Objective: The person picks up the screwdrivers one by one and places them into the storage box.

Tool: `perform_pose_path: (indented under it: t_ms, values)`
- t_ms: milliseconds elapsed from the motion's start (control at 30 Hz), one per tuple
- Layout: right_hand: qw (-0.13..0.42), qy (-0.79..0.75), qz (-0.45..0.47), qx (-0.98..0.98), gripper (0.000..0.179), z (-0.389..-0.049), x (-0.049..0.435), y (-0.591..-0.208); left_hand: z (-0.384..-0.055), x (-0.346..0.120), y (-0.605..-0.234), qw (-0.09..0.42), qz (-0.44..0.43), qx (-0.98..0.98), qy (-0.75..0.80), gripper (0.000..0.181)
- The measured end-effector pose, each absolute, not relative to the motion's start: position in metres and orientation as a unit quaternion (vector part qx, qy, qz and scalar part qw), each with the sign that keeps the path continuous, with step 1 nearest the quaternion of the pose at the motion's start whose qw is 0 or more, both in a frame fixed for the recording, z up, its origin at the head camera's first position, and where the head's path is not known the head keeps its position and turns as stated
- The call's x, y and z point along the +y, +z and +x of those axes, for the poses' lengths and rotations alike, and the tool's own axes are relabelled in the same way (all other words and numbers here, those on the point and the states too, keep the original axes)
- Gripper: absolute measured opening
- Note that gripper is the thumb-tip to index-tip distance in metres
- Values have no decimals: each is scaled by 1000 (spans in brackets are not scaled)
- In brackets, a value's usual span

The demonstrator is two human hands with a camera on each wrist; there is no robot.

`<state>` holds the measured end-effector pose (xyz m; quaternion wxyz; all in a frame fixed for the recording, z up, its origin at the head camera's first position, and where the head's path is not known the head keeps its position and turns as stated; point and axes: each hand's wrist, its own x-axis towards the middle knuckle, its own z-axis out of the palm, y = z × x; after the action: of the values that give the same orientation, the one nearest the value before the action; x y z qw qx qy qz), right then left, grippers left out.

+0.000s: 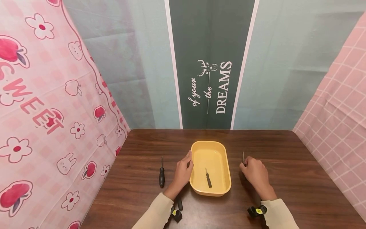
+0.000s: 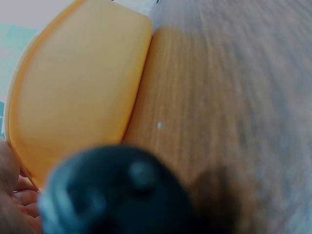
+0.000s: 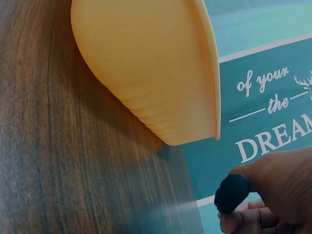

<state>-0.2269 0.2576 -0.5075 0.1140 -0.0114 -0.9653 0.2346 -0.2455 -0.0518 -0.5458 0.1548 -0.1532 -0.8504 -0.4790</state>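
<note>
In the head view, a yellow tray stands on the table with a small dark-handled screwdriver lying in it. My left hand touches the tray's left rim, its fingers pointing forward along that side. To the tray's right, my right hand grips another screwdriver, whose thin shaft points away from me. The right wrist view shows this tool's dark handle end between thumb and fingers. A dark rounded end, blurred, fills the bottom of the left wrist view.
A black-handled screwdriver lies on the table left of my left hand. Another dark handle lies partly hidden beside my left wrist. The brown wooden table ends at a curtain behind; patterned cloths hang at both sides.
</note>
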Motion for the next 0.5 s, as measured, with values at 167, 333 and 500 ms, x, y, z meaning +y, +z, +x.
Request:
perform_pose_path:
  t_ms: [167,333,500]
  values:
    - [118,235,-10,-965,23,-226,255,-507,-245,-52,-547,151,-152,-849,-482,40]
    - [126,236,-9,-963,22,-226,253,-506,-245,-53,-548,151,-153,-850,-480,41]
    - [131,237,-9,-963,21,-225,250,-504,-246,-53,-549,152,-156,-849,-481,42]
